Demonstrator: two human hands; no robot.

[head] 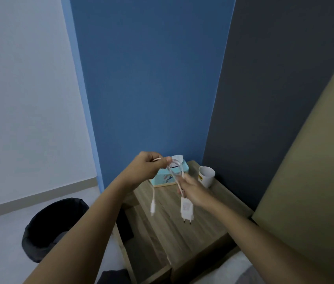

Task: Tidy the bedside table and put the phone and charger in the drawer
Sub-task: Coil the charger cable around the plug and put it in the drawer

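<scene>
Both of my hands hold a white charger above the wooden bedside table (199, 228). My left hand (149, 167) pinches loops of its white cable (174, 171), and the cable's connector end (153, 208) dangles below it. My right hand (192, 190) grips the cable just above the white plug adapter (186, 210), which hangs with its prongs pointing down. The drawer (147, 249) at the table's front left looks pulled out. No phone is visible.
A teal tissue box (169, 177) stands at the back of the table, with a white mug (206, 176) to its right. A dark bin (53, 226) sits on the floor at left. A tan headboard (315, 181) and bed edge lie at right.
</scene>
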